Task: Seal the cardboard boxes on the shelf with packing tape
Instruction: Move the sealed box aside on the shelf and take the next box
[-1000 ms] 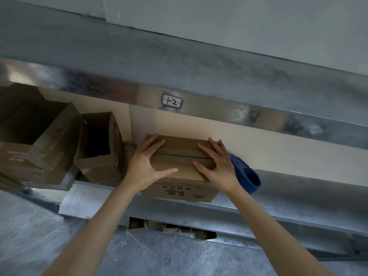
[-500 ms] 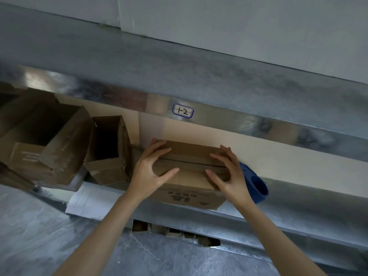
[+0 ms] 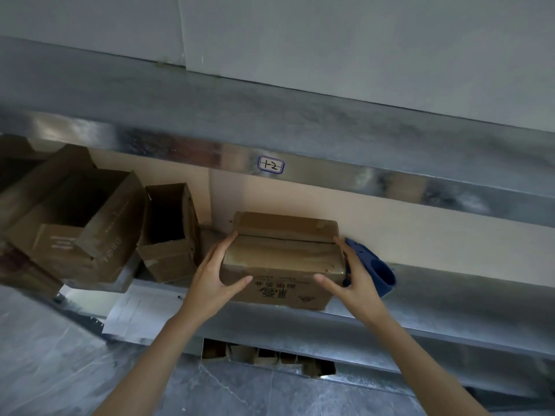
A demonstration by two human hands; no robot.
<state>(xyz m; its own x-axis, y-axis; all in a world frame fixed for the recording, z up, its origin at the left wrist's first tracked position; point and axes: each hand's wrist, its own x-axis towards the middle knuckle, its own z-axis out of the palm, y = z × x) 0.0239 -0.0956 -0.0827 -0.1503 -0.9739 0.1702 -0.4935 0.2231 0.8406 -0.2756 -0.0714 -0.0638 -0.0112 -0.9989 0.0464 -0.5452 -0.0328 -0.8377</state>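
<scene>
At the two ends of the box (image 3: 282,259), your fingers (image 3: 223,244) are spread wide and laid along the cardboard. Your left hand (image 3: 214,276) cups the box's left end, thumb pressed on its front face near the printed characters. Your right hand (image 3: 354,277) cups the right end, thumb reaching onto the front face from that side. Both hands hold the box between them; it sits on the metal shelf (image 3: 435,310), its front bottom edge slightly over the shelf lip. The box's top flaps are folded shut, with a seam running along the middle; you can make out shiny tape on the top, though how far it covers is unclear. Just right of the box, touching your right hand, lies a blue tape dispenser (image 3: 381,271). Left of the box stands a small open box (image 3: 171,232), and further left a larger open box (image 3: 75,214) with its flaps up. Above the box, on the upper shelf's edge, is a label (image 3: 271,165) marked "1-2". Below the box, a sheet of paper (image 3: 144,310) hangs from the shelf front.
</scene>
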